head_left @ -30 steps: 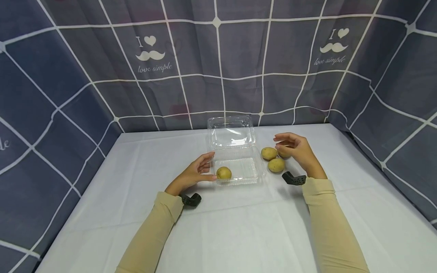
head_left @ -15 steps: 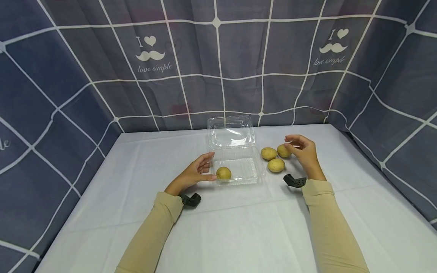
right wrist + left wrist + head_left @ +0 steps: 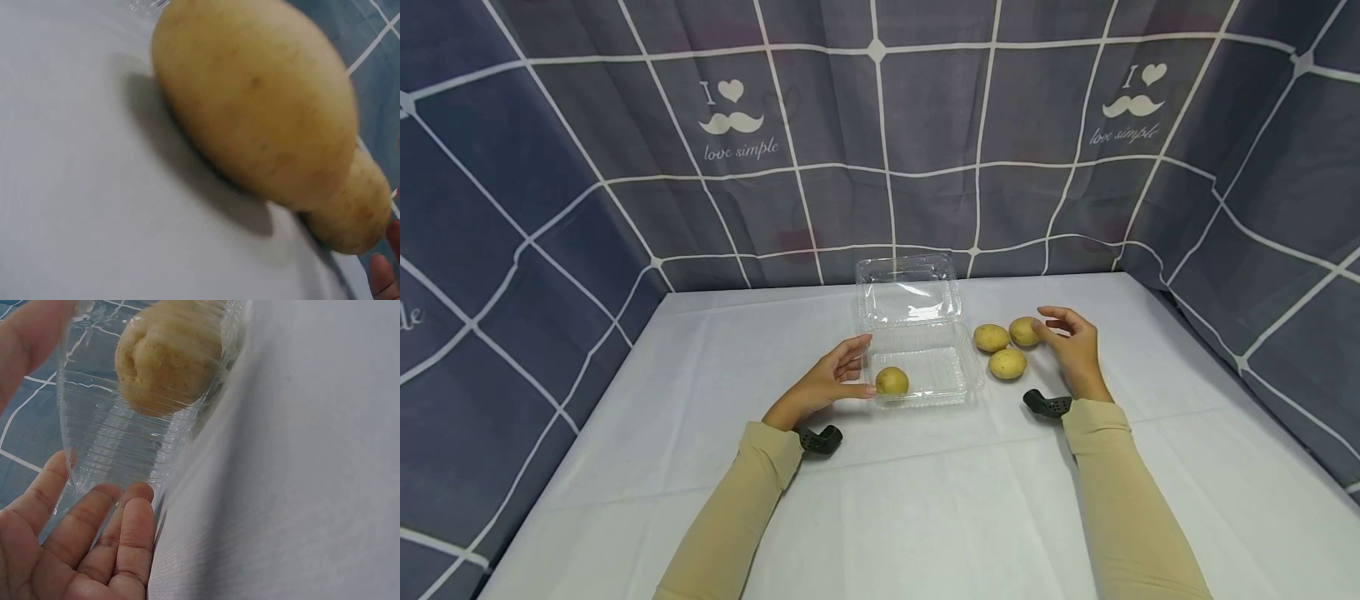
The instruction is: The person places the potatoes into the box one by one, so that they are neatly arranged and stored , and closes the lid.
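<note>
My left hand [image 3: 826, 382] rests at the left end of a clear plastic clamshell box [image 3: 925, 358], fingertips along its side wall and thumb at the front corner. A potato [image 3: 892, 381] lies inside, near that thumb. The box's lid [image 3: 907, 290] stands raised at the back. To its right, a front potato [image 3: 1007, 364], a left potato [image 3: 991, 337] and a right potato [image 3: 1024, 331] sit in a tight cluster on the cloth. My right hand [image 3: 1072, 350] is beside the right potato, thumb at its edge, fingers spread and extended. In the right wrist view, fingertips [image 3: 381, 275] show past a potato [image 3: 353, 209].
A white cloth [image 3: 880, 500] covers the table. Dark grid-patterned curtains [image 3: 820, 108] enclose the back and both sides, with the box's lid close to the back one. Each wrist carries a small black camera mount [image 3: 820, 439].
My right hand has drawn back to the right and slightly nearer, uncovering the right potato it had overlapped. The left hand and the box have stayed put.
</note>
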`<state>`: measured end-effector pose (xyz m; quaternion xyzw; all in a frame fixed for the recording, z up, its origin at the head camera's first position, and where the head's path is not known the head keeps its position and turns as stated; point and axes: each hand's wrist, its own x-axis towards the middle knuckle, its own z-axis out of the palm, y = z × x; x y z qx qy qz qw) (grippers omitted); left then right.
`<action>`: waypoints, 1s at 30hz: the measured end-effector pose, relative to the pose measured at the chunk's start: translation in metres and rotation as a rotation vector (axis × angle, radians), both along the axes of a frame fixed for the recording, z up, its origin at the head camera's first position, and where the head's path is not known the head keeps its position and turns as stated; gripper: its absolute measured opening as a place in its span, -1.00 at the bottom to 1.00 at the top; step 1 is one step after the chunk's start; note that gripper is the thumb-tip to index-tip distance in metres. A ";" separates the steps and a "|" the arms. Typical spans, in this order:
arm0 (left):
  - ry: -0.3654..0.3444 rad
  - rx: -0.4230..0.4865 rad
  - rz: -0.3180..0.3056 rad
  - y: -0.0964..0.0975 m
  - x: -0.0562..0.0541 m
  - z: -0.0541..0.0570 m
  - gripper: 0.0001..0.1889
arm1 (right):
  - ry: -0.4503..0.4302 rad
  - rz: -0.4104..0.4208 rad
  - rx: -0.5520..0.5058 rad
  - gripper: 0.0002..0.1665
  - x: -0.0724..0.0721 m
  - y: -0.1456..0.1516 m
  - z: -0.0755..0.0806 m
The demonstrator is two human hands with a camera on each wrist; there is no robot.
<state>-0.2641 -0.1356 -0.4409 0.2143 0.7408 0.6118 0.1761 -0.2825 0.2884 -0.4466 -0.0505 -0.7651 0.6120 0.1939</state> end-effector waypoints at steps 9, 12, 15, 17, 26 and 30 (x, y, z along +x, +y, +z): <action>-0.013 -0.017 0.007 0.001 0.000 0.001 0.00 | -0.049 0.038 0.026 -0.38 -0.001 -0.001 -0.008; -0.017 -0.015 0.006 0.001 0.000 0.002 0.00 | -0.090 0.066 0.066 -0.26 -0.001 0.000 -0.008; -0.017 -0.011 0.008 0.001 0.000 0.002 0.00 | -0.152 0.092 0.126 -0.15 -0.001 0.000 -0.007; -0.011 -0.007 0.007 0.001 0.000 0.001 0.00 | -0.193 0.103 0.165 -0.10 -0.001 0.000 -0.006; 0.003 -0.001 0.011 0.000 0.000 -0.001 -0.01 | -0.223 0.119 0.261 -0.12 0.002 0.000 -0.007; 0.009 -0.002 0.012 0.000 0.000 -0.002 -0.02 | -0.207 0.110 0.272 -0.14 0.003 0.000 -0.007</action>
